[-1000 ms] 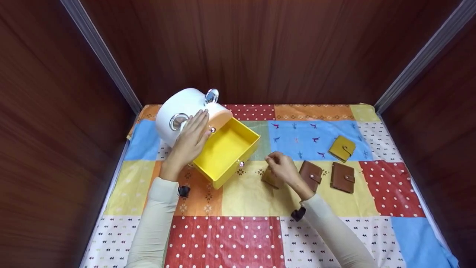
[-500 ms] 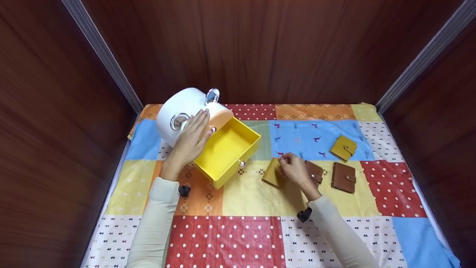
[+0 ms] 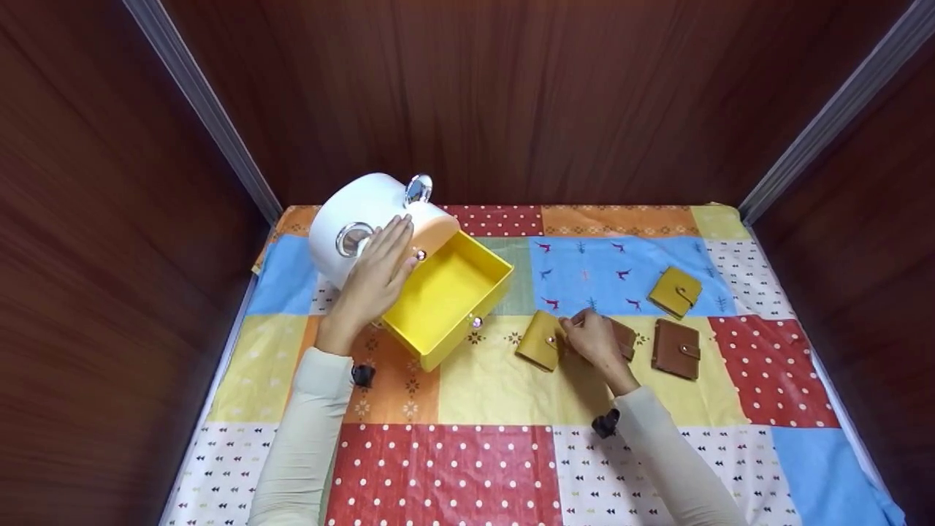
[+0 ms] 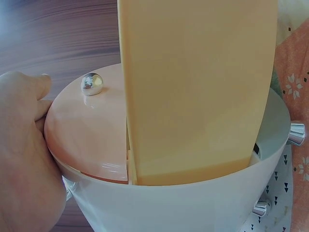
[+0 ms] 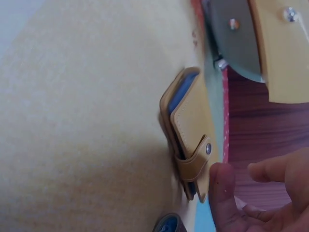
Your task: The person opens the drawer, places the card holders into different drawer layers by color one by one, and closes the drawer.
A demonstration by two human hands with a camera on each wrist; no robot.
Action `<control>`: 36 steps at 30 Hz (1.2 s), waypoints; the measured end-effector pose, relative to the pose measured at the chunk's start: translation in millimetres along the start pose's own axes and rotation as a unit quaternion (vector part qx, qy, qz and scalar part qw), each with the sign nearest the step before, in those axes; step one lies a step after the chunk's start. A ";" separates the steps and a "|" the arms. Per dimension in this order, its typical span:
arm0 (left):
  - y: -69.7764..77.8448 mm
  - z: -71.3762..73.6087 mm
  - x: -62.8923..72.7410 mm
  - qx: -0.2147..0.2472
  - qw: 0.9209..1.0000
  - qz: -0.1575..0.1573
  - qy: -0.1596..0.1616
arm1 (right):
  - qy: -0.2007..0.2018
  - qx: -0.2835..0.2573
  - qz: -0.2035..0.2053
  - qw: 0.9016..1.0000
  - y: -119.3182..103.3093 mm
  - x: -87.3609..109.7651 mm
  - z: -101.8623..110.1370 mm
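Observation:
My left hand (image 3: 372,281) lies with straight fingers along the top of a white rounded drawer box (image 3: 365,201) with silver knobs and ring handles. Its yellow drawer (image 3: 442,296) is pulled out towards the right front, and nothing shows inside. Just left of my right hand (image 3: 593,340), a mustard-yellow card wallet (image 3: 539,340) rests on the cloth, strap snapped. The right wrist view shows that wallet (image 5: 193,116) close by the thumb and forefinger, which stand apart with nothing between them. Beneath this hand, a brown wallet (image 3: 624,337) is partly hidden.
Farther right lie another brown wallet (image 3: 676,349) and a second yellow wallet (image 3: 673,292). A patchwork cloth (image 3: 445,467) covers the table. Dark wood panels (image 3: 482,102) enclose the back and both sides.
My right hand has let go of the yellow wallet and drawn away to the right. The wallet's strap has come into view. My left hand has stayed in place.

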State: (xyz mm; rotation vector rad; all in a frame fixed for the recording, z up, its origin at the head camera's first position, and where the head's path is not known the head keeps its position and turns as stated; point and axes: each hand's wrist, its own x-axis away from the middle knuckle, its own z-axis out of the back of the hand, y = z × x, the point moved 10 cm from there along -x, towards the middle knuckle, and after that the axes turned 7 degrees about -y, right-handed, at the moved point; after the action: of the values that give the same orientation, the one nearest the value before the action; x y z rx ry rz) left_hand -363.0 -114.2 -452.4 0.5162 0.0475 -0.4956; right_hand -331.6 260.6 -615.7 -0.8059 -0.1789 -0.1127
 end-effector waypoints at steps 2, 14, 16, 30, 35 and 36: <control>0.5 0.4 0.0 0.000 1.000 -0.002 0.000 | -0.013 0.003 -0.013 1.000 3.8 0.3 -2.4; 0.2 -0.6 0.9 -0.003 1.000 0.000 0.002 | -0.031 0.033 -0.021 0.999 13.2 -4.2 -14.8; 0.5 -0.6 1.0 -0.002 1.000 -0.001 0.003 | -0.031 0.039 -0.021 0.999 14.2 -4.5 -16.0; 1.2 0.4 0.7 -0.001 1.000 -0.002 0.007 | -0.020 0.028 -0.009 0.999 13.8 -10.3 -20.3; 0.8 -0.7 0.6 -0.005 1.000 -0.001 0.006 | -0.018 0.036 -0.003 0.999 11.2 -8.7 -21.8; 0.7 -0.9 0.7 -0.005 1.000 -0.001 0.006 | -0.020 0.036 -0.003 0.999 10.6 -8.0 -22.3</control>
State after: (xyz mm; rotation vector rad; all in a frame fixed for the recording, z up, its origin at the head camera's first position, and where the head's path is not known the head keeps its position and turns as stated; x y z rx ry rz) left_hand -362.0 -113.5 -453.0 0.5086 0.0624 -0.4940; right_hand -335.1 252.0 -639.9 -0.7368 -0.2212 -0.0952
